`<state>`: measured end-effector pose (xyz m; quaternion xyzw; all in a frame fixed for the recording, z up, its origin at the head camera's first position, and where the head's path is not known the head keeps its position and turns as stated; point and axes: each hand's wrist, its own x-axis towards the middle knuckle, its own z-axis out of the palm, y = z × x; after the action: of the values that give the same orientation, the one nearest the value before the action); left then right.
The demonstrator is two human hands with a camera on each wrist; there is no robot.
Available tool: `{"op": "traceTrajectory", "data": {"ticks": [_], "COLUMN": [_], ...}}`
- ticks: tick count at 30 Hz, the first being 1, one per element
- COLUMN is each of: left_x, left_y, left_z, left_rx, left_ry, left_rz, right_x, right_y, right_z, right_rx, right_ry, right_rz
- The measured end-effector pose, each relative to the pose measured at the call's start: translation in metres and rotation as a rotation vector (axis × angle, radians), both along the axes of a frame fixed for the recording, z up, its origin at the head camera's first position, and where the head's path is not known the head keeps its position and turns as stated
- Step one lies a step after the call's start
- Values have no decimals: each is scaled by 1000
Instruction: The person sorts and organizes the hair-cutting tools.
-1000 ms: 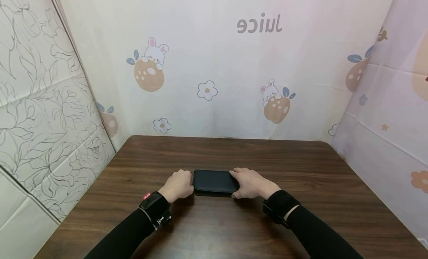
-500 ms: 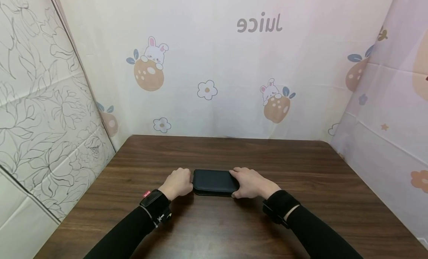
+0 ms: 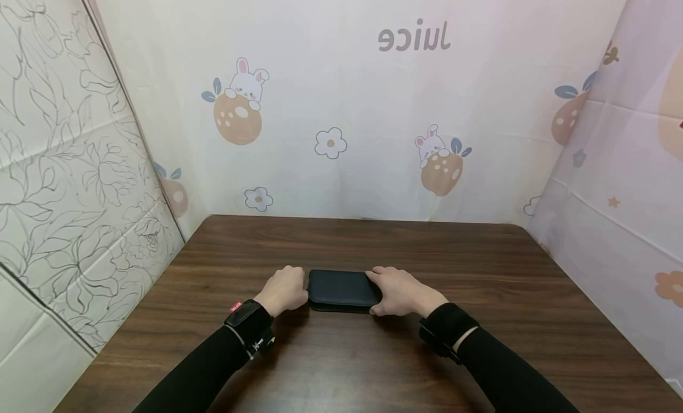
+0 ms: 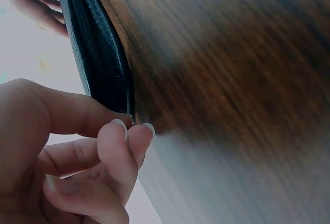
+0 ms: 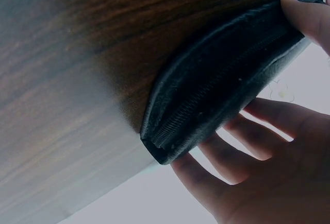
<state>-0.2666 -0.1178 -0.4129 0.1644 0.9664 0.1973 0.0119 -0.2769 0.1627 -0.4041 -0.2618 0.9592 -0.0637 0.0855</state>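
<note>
A black zippered wallet [image 3: 344, 290] lies flat on the dark wooden table [image 3: 352, 371]. My right hand [image 3: 401, 291] grips its right end; in the right wrist view the thumb [image 5: 308, 20] is on one side and the spread fingers [image 5: 247, 136] on the other. At the left end my left hand [image 3: 285, 290] pinches the corner with curled fingers, thumb and fingertips meeting there in the left wrist view. Whether a zipper pull sits between those fingertips is hidden. The zipper teeth [image 5: 193, 103] run along the wallet's edge and look closed.
Behind the table hangs a pale printed curtain [image 3: 331, 75] with rabbits and flowers. A panel with line-drawn flowers [image 3: 80, 182] stands at the left, another printed curtain [image 3: 629, 164] at the right. Both wrists wear black straps [image 3: 248, 327].
My left hand and wrist have shifted very slightly away from me at the wallet's left corner. The right hand and the wallet look almost unmoved.
</note>
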Motion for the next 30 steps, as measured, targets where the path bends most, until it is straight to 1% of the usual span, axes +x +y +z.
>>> {"op": "traceTrajectory", "data": {"ticks": [9,15,24,30], "left_x": [-2,-3,-4,-6], "left_y": [1,0,0,0], "left_z": [-1,-3,-1,-2], "left_rx": [-14,-9,2,-1], "left_ry": [5,7,0,4], "left_rz": [16,11,16,19], "right_x": [1,1,2,2], "right_y": [0,0,0,0], "right_z": [1,0,0,-1], "right_rx": [-2,-6,-8,-6], "right_ry": [0,-4,-4,0], "right_rz": [-4,-1,-2,-9]}}
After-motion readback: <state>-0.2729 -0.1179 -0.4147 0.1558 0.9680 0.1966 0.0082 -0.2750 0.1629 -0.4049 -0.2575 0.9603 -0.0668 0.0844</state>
